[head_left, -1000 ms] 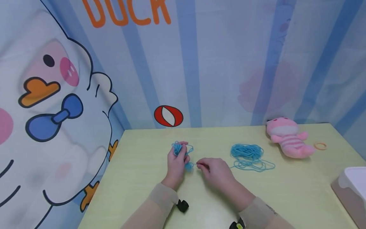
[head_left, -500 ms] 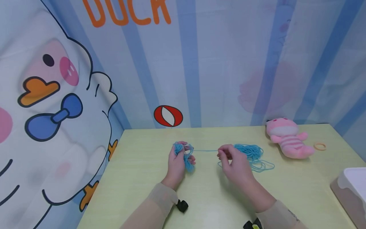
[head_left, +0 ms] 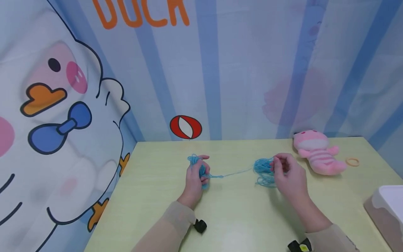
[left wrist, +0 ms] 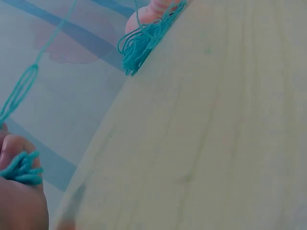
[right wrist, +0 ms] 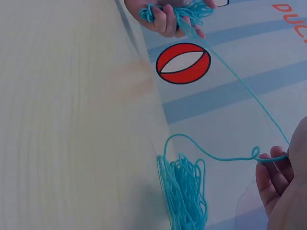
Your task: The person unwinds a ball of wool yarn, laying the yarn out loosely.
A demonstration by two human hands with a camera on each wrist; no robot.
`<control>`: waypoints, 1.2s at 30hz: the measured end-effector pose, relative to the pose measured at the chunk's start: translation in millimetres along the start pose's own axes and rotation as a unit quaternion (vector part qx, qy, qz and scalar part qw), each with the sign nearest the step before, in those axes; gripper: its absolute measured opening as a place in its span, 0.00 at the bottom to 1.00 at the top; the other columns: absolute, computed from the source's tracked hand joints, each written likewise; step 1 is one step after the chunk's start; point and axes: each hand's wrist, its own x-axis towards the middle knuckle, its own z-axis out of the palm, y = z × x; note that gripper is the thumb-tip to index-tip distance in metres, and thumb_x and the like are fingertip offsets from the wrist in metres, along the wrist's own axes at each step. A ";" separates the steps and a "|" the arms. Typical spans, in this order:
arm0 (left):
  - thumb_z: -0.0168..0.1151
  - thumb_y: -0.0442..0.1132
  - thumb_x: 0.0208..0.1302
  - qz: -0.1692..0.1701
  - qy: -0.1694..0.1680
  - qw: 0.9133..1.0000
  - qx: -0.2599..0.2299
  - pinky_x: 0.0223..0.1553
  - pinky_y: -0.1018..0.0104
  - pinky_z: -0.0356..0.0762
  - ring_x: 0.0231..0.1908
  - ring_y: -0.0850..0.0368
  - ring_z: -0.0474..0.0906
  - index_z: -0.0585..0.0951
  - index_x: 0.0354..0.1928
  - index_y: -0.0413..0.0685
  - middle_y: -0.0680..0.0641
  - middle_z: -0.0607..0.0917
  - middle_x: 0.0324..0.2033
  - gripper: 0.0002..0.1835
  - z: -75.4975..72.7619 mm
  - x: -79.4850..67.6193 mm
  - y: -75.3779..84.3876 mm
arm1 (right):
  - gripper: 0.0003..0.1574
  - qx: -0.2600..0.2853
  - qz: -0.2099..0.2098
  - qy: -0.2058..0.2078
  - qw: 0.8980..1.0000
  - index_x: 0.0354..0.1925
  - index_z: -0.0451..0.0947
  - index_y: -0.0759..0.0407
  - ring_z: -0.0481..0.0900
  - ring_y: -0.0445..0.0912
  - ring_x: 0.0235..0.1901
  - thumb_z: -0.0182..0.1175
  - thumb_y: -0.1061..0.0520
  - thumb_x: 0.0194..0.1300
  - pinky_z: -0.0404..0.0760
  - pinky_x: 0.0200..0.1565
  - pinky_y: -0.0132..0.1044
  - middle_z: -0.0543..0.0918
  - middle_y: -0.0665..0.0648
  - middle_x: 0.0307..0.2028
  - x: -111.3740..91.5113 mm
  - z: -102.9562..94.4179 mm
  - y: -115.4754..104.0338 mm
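Observation:
My left hand (head_left: 194,178) grips a bunch of looped blue yarn (head_left: 202,170), its strands sticking out above and below the fingers. From that bunch a single strand (right wrist: 249,91) runs taut to my right hand (head_left: 291,175), which pinches it between thumb and fingertips. A small drawn-out loop shows where the strand leaves the left hand in the left wrist view. A second pile of blue yarn (head_left: 263,166) lies on the table, partly behind the right hand. In the right wrist view, a slack length curves from this pile (right wrist: 184,196) up to the right fingertips.
A pink striped plush toy (head_left: 316,154) lies at the table's back right, beside an orange ring (head_left: 352,161). A white and brown box (head_left: 387,206) stands at the right edge. A printed curtain (head_left: 245,70) hangs behind the pale table (head_left: 157,168).
My right hand has moved right, away from the left hand, drawing the strand out longer, and now overlaps the yarn pile. My left hand stays nearly in place, turning slightly with its bunch.

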 end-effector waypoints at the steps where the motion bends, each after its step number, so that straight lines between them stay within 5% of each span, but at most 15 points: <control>1: 0.38 0.58 0.88 -0.004 -0.001 1.000 -0.023 0.24 0.72 0.64 0.21 0.61 0.60 0.76 0.63 0.46 0.54 0.75 0.33 0.27 1.6 0.6 1.3 | 0.11 -0.006 0.005 0.000 1.000 0.53 0.82 0.66 0.79 0.27 0.33 0.60 0.58 0.83 0.78 0.37 0.17 0.91 0.64 0.40 1.7 -5.5 3.8; 5: 0.32 0.66 0.86 -0.029 0.007 0.993 -0.117 0.23 0.73 0.62 0.22 0.63 0.59 0.78 0.62 0.51 0.55 0.77 0.35 0.33 6.4 3.4 6.0 | 0.15 -0.045 0.029 -0.032 0.998 0.56 0.81 0.66 0.80 0.36 0.36 0.58 0.55 0.85 0.79 0.35 0.21 0.89 0.65 0.44 8.4 -27.0 17.7; 8: 0.31 0.66 0.86 -0.034 0.014 0.991 -0.126 0.24 0.74 0.63 0.23 0.63 0.60 0.79 0.62 0.50 0.55 0.77 0.37 0.34 6.7 4.4 7.0 | 0.17 -0.091 0.042 -0.073 0.992 0.56 0.82 0.65 0.82 0.48 0.40 0.57 0.53 0.85 0.79 0.34 0.25 0.88 0.65 0.45 10.3 -38.7 26.9; 16: 0.40 0.58 0.88 -0.021 0.028 0.999 -0.042 0.25 0.74 0.68 0.25 0.60 0.65 0.77 0.69 0.40 0.53 0.78 0.40 0.31 3.7 3.5 3.6 | 0.17 -0.204 0.052 -0.155 0.965 0.52 0.85 0.68 0.83 0.51 0.34 0.59 0.55 0.81 0.79 0.33 0.40 0.90 0.69 0.47 9.3 -52.1 46.6; 20: 0.44 0.56 0.88 -0.010 0.032 0.999 -0.022 0.26 0.73 0.69 0.25 0.59 0.66 0.78 0.67 0.38 0.52 0.78 0.38 0.29 3.8 1.6 2.6 | 0.16 -0.247 0.050 -0.190 0.949 0.50 0.86 0.67 0.84 0.55 0.37 0.60 0.56 0.77 0.85 0.41 0.53 0.90 0.68 0.45 7.5 -48.4 46.6; 24: 0.45 0.55 0.88 -0.006 0.018 0.999 -0.034 0.27 0.73 0.70 0.25 0.59 0.65 0.79 0.63 0.41 0.52 0.78 0.36 0.25 4.5 -0.7 0.6 | 0.15 -0.269 0.033 -0.204 0.940 0.48 0.87 0.66 0.84 0.63 0.43 0.61 0.56 0.73 0.85 0.48 0.63 0.87 0.71 0.46 4.4 -35.9 36.4; 30: 0.45 0.56 0.88 0.008 -0.018 0.999 -0.041 0.28 0.74 0.70 0.26 0.60 0.65 0.77 0.64 0.39 0.53 0.78 0.36 0.27 2.7 -2.9 -3.2 | 0.15 -0.181 -0.069 -0.161 0.968 0.53 0.86 0.63 0.85 0.63 0.51 0.63 0.64 0.69 0.85 0.55 0.62 0.87 0.67 0.52 -7.3 7.5 3.7; 33: 0.45 0.55 0.87 0.014 -0.034 0.998 -0.052 0.28 0.74 0.70 0.25 0.60 0.65 0.77 0.63 0.40 0.52 0.78 0.36 0.25 2.5 -2.7 -3.2 | 0.20 -0.124 -0.109 -0.200 0.966 0.62 0.84 0.60 0.88 0.61 0.55 0.64 0.63 0.74 0.88 0.57 0.60 0.88 0.62 0.60 -14.1 36.6 -10.7; 36: 0.41 0.54 0.88 0.009 -0.045 0.997 -0.066 0.28 0.73 0.70 0.25 0.61 0.65 0.76 0.62 0.43 0.53 0.78 0.36 0.24 3.2 -1.8 -2.5 | 0.29 -0.085 -0.099 -0.263 0.956 0.74 0.77 0.58 0.87 0.62 0.64 0.64 0.59 0.79 0.87 0.64 0.60 0.85 0.59 0.69 -19.7 63.1 -20.5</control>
